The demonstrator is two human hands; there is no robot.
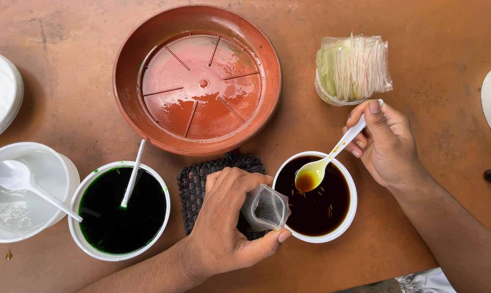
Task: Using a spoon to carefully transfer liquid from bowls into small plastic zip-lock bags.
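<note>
Two hands work over one white bowl of dark brown liquid [316, 209] at 5 o'clock: the right hand [386, 144] grips a white plastic spoon [327, 163] (amber liquid in its scoop), the left hand [229, 222] pinches a small clear pouch [266, 208] at the rim.

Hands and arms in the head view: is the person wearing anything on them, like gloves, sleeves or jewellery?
Nothing shows. The left hand and right hand are bare, without gloves, and no rings, watch or bracelets are visible. Both forearms are uncovered up to the picture's edge, with no sleeve in view.
</note>
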